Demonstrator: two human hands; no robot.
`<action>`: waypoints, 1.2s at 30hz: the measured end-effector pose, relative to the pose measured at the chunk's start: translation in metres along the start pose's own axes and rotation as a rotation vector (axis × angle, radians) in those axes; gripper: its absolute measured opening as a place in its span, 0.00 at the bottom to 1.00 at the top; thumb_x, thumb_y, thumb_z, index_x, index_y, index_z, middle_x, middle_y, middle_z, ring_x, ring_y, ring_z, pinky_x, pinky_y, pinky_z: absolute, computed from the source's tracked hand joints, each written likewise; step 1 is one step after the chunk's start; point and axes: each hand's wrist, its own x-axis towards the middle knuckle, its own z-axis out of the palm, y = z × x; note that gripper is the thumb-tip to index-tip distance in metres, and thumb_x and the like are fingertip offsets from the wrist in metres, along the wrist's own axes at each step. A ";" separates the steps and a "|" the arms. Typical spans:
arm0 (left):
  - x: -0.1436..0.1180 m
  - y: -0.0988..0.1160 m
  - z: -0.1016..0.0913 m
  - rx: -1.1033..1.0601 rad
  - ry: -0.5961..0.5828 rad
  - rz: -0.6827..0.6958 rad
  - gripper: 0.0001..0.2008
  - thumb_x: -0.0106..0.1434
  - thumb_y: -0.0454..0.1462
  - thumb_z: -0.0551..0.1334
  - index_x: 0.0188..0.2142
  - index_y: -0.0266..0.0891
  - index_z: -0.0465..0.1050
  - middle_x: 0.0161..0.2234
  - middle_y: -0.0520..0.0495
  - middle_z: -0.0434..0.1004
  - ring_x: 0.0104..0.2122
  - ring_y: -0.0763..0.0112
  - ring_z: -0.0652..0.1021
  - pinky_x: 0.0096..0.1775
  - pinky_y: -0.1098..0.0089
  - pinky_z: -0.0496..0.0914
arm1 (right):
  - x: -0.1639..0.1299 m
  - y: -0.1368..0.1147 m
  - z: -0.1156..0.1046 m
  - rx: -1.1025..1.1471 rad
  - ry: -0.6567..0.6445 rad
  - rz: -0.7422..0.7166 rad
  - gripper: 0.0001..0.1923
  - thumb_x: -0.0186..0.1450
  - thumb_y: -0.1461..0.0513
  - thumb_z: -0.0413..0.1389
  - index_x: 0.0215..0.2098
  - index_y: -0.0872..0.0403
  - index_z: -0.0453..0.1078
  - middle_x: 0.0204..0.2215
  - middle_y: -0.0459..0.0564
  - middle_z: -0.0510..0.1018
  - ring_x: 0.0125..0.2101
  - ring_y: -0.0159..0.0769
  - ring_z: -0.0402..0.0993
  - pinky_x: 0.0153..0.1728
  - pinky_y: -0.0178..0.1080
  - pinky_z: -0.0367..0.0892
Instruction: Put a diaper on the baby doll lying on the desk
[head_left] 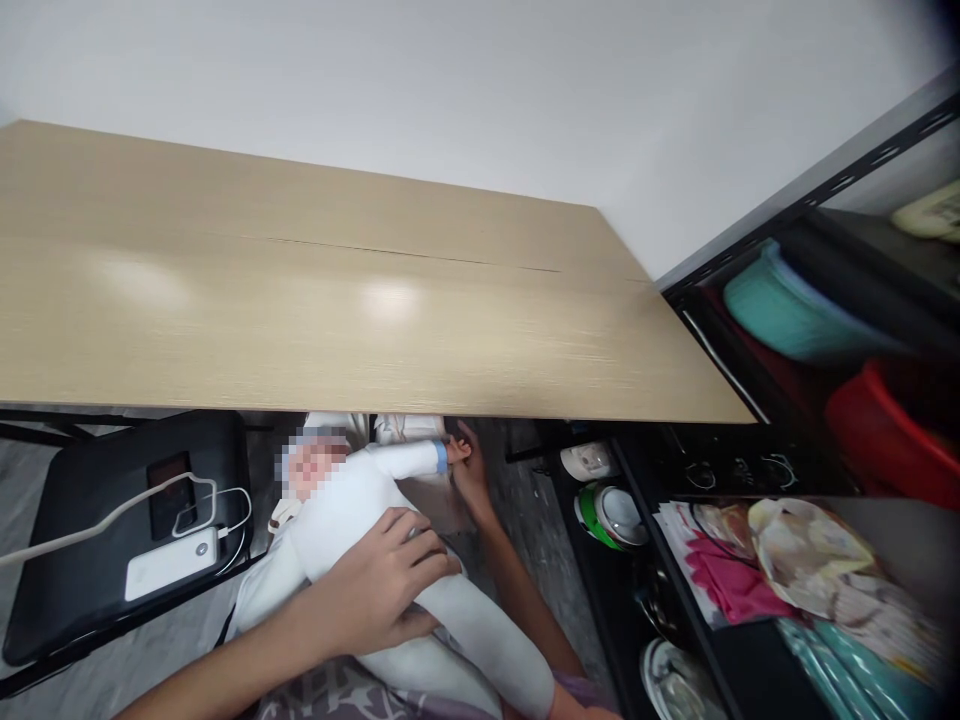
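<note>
Both hands [394, 580] at a small person [345, 522] in white, low before the surface [375, 330]

Through the head camera I have the small person lying back across the wearer's lap, below the near edge of the pale wooden surface, the legs running toward the lower right. The head end is blurred out.

My left hand rests on the middle of the white-clothed body, palm down, its fingers laid out and lightly bent over the cloth rather than closed into a grip. The right hand [469, 478] is up by the blue cuff [441, 457] of one sleeve, its fingers at the small hand [457, 452] there. From here I cannot tell whether they pinch it or only touch it. Dark patterned cloth [330, 697] shows beneath the legs.

To my left stands a black seat [75, 580]. A dark phone [163, 512] lies on it, with a white device [172, 567] just beside it, nearer to me; a pale cable [75, 540] crosses the seat from the left edge of my view.

On my right I get a black rack [615, 620]. A green-and-white container [604, 515] sits low in it; further right are bright pink cloth [731, 580], a pale patterned cloth [810, 550] and teal packets [847, 665]. Higher up, a teal bowl [787, 310] and a red one are smeared by blur. Behind the surface rises a plain white wall [375, 80].
</note>
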 end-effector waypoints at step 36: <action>-0.180 -0.057 0.075 -0.244 0.699 -1.000 0.35 0.60 0.55 0.72 0.62 0.47 0.71 0.55 0.40 0.87 0.54 0.37 0.88 0.57 0.36 0.83 | 0.014 -0.154 0.014 -0.471 -0.780 -0.656 0.20 0.81 0.60 0.56 0.69 0.50 0.70 0.55 0.56 0.80 0.54 0.50 0.73 0.58 0.50 0.70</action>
